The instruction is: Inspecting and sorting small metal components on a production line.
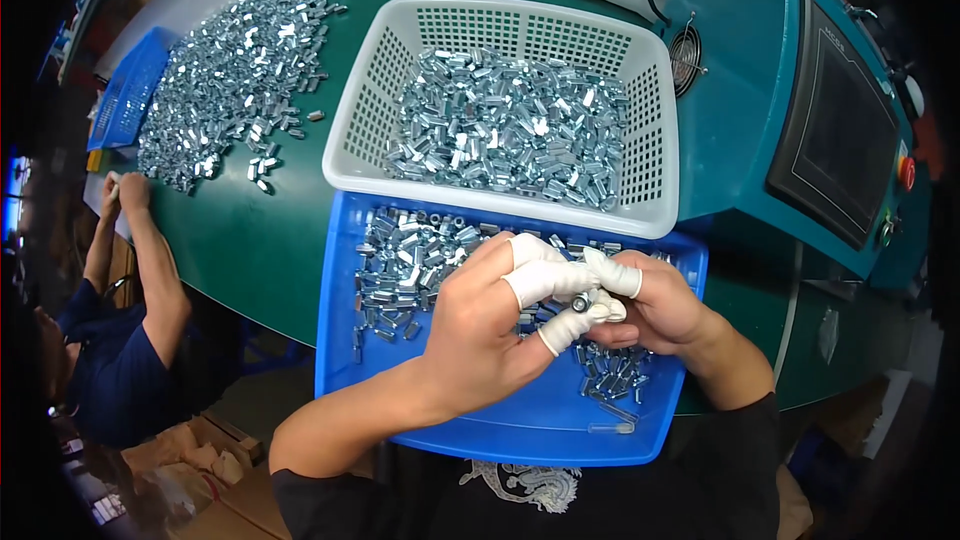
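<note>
My left hand [485,315] and my right hand [660,305] meet above a blue tray [480,440]. White rubber finger cots cover several fingertips on both. Between the left thumb and fingers, one small silver metal sleeve [581,303] shows its round open end. The right thumb and fingers close in against the same spot; whatever they grip is hidden behind the cots. Under my hands, the tray holds many loose hex metal sleeves [405,270], some standing on end, most lying down. A few longer clear tube-like pieces [612,428] lie near its front right.
A white perforated basket [350,155] full of similar metal sleeves rests at the tray's far edge. To the left are a big heap of them [235,70] and a blue basket [125,110]. A co-worker's hands [125,190] are beside it. A green machine with a dark screen [840,130] stands right.
</note>
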The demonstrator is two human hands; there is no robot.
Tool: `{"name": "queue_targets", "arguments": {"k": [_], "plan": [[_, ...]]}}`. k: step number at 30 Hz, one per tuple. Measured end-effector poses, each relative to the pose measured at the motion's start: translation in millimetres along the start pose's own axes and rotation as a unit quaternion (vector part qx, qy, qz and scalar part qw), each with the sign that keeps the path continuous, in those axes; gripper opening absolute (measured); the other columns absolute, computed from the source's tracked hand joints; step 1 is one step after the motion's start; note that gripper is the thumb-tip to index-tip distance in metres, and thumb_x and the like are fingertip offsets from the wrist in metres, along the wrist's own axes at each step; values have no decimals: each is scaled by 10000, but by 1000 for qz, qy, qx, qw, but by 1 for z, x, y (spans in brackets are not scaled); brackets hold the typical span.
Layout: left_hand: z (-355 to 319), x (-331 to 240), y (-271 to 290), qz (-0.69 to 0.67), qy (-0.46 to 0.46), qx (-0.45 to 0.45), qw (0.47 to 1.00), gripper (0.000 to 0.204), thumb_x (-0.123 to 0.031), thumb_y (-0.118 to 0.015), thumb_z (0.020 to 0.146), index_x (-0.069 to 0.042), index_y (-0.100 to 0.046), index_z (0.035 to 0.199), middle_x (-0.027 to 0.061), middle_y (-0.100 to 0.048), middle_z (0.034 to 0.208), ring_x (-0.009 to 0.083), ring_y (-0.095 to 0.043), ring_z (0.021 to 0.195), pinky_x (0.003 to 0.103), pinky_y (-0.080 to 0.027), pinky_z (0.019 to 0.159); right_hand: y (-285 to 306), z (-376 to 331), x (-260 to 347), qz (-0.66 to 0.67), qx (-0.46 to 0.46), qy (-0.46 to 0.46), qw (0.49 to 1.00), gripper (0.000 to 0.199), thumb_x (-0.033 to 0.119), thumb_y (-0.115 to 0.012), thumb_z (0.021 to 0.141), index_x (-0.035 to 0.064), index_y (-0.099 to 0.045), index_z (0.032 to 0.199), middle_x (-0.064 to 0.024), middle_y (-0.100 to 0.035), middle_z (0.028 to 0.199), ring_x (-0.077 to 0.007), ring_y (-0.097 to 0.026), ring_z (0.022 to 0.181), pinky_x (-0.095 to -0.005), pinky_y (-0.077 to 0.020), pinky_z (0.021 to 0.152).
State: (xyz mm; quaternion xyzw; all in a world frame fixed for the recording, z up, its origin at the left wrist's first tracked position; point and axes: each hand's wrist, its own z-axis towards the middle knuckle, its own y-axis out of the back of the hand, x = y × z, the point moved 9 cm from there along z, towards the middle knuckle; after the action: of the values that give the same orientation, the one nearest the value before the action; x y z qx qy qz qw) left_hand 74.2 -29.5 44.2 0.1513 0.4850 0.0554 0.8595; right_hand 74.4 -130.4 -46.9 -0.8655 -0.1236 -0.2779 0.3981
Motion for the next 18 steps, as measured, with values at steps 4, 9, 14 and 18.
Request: {"name": "queue_targets", "arguments": {"k": [4, 9, 14, 18], "plan": [[-1, -1, 4, 4, -10, -10, 1000, 272, -29, -754, 703, -47, -653, 954, 46, -591, 752, 141, -548, 633, 251, -431, 565, -2, 1, -2, -18, 2, -5, 1000, 503, 421, -329, 984, 14, -540, 777, -45, -502, 611, -50, -328, 431, -203, -271, 413], [-5, 46, 29, -41, 187, -60, 980, 257, 6, -693, 755, 4, -648, 1008, 22, -609, 810, 56, -520, 667, 199, -424, 598, 18, 1, 21, -53, -111, 132, 984, 482, 410, -328, 983, 52, -483, 699, -9, -416, 533, -52, -303, 421, -217, -258, 394], [-1, 61, 63, 37, 163, -183, 969, 315, -12, -705, 718, -27, -650, 1028, 54, -643, 804, 94, -546, 607, 222, -418, 512, 21, -4, 29, -85, -125, 198, 968, 433, 373, -326, 988, 24, -546, 860, -29, -436, 547, -53, -309, 421, -213, -269, 389], [1, 42, 40, 191, 104, 0, 976, 170, -34, -719, 720, -30, -673, 883, 62, -635, 752, 140, -565, 636, 252, -437, 545, 24, -7, 30, -67, -147, 212, 964, 387, 349, -342, 988, 44, -577, 954, -45, -467, 568, -56, -323, 435, -214, -275, 403]]}}
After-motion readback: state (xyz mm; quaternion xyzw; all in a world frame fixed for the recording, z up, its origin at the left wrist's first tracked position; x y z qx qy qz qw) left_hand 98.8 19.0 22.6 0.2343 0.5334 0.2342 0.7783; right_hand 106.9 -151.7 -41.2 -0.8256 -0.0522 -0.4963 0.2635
